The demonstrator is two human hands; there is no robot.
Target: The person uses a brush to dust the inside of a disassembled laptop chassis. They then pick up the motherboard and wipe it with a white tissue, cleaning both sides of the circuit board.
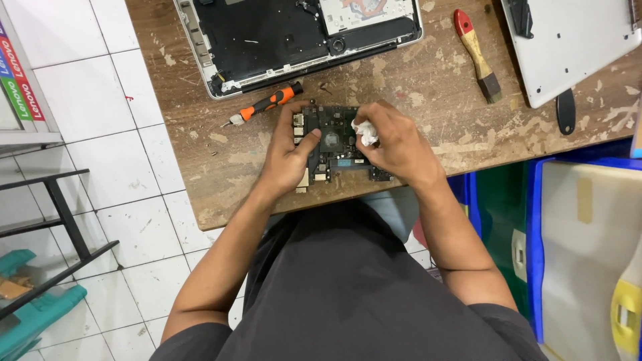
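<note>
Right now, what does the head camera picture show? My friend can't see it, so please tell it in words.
A person's left hand steadies a dark circuit board on a worn wooden table while the right hand presses a white wad of tissue onto it. Nearby lie an orange screwdriver, a red-handled brush and an opened laptop.

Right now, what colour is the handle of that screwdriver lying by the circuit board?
The screwdriver has an orange handle with black grip sections, seen best in the head view.

Dark green circuit board (332, 144); white tissue (365, 132); orange-and-black screwdriver (267, 103); red-handled brush (477, 53); scuffed brown table (428, 87).
</note>
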